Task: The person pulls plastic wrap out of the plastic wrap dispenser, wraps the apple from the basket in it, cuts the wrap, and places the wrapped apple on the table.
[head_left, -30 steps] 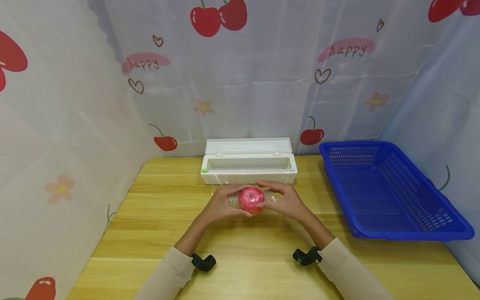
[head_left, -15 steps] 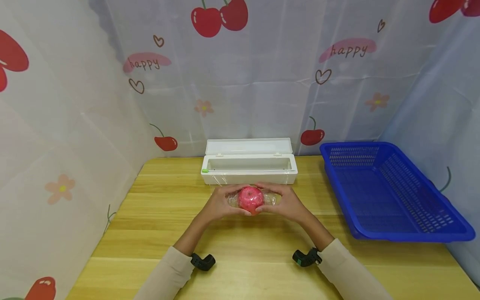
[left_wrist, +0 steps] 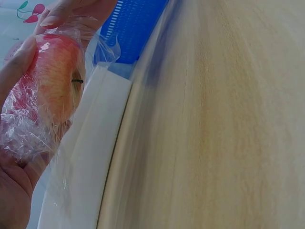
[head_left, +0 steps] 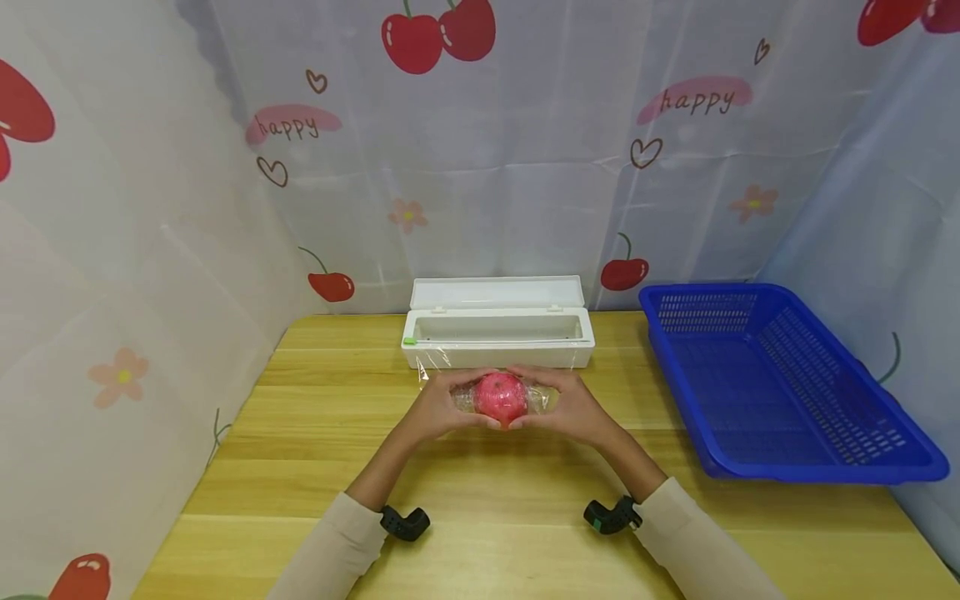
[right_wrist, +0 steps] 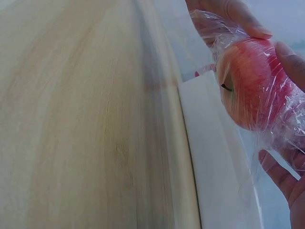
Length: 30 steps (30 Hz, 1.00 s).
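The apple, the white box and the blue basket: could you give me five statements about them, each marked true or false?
1. The left fingers and right fingers both hold the apple. True.
2. The apple's skin is bare. False: clear film covers it.
3. The lid of the white box stands open. True.
4. The apple lies inside the basket. False: it is held in front of the white box.
5. The blue basket is on the person's right. True.
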Each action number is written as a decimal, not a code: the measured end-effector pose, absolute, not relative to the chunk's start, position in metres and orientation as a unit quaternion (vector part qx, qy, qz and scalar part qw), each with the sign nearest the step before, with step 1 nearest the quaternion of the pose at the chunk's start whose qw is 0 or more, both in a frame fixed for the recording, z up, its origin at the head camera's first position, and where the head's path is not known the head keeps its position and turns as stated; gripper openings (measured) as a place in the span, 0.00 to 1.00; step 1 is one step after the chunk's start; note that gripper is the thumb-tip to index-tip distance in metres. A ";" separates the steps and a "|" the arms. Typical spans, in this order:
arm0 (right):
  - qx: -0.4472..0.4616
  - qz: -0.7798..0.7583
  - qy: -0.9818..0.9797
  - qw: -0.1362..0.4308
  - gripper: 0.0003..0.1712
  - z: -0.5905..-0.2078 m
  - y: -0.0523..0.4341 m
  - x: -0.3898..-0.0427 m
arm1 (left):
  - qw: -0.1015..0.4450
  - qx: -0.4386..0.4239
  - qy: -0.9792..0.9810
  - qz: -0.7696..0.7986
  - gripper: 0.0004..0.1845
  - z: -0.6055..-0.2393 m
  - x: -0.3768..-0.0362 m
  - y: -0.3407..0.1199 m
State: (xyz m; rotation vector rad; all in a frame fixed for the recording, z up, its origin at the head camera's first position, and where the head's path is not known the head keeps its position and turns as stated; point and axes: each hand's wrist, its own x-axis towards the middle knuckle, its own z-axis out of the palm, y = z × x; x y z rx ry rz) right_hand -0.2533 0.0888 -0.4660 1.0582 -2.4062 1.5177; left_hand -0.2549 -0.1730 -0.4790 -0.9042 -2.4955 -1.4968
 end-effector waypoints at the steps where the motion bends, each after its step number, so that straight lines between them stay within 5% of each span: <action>1: 0.349 0.498 -0.792 0.055 0.47 -0.466 0.088 -0.253 | 0.045 -0.294 -0.817 -0.494 0.41 -0.479 -0.255 -0.173; 30: 0.399 0.442 -0.799 0.086 0.52 -0.474 0.086 -0.255 | 0.011 -0.260 -0.822 -0.507 0.34 -0.480 -0.255 -0.175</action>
